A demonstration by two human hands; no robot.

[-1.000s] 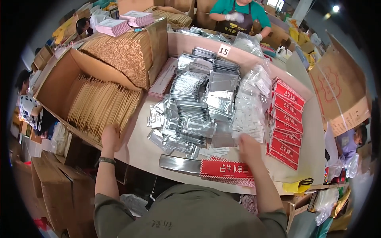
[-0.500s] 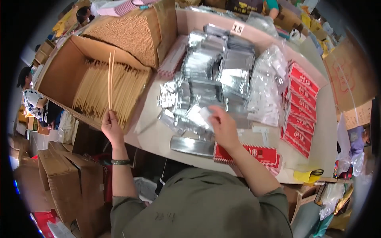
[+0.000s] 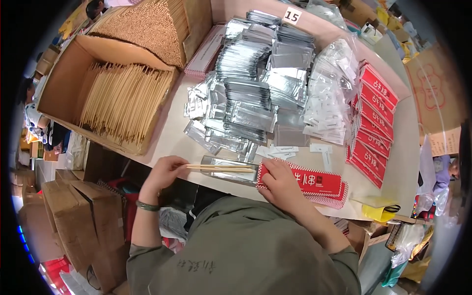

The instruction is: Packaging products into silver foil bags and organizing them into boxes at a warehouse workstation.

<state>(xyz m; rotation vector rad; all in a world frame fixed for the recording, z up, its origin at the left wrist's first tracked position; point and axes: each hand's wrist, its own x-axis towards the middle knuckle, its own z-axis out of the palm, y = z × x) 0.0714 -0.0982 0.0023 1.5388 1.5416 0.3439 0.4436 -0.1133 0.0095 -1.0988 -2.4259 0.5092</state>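
Observation:
My left hand [image 3: 168,173] pinches one end of a pair of wooden chopsticks [image 3: 223,168]. They lie level, their tips pointing right toward a red paper sleeve [image 3: 317,183] with a checkered border. A flat silver packet [image 3: 231,176] lies under the chopsticks, its right end at the sleeve's left edge. My right hand [image 3: 281,182] grips the left end of that sleeve, its fingers curled at the edge. Beneath it, more sleeves show at the lower right. Stacks of silver packets [image 3: 243,61] spread over the table beyond both hands.
An open cardboard box of chopsticks [image 3: 123,105] stands at the left, with a fuller box [image 3: 142,32] behind. Small clear packets [image 3: 327,98] and red sleeves [image 3: 371,125] cover the right side. A yellow roll [image 3: 381,211] sits near the right corner. A raised rim [image 3: 314,22] edges the table.
My left hand has brought the chopsticks down from the box, turning them from upright to level. My right hand has moved down from the silver packets onto the red sleeve.

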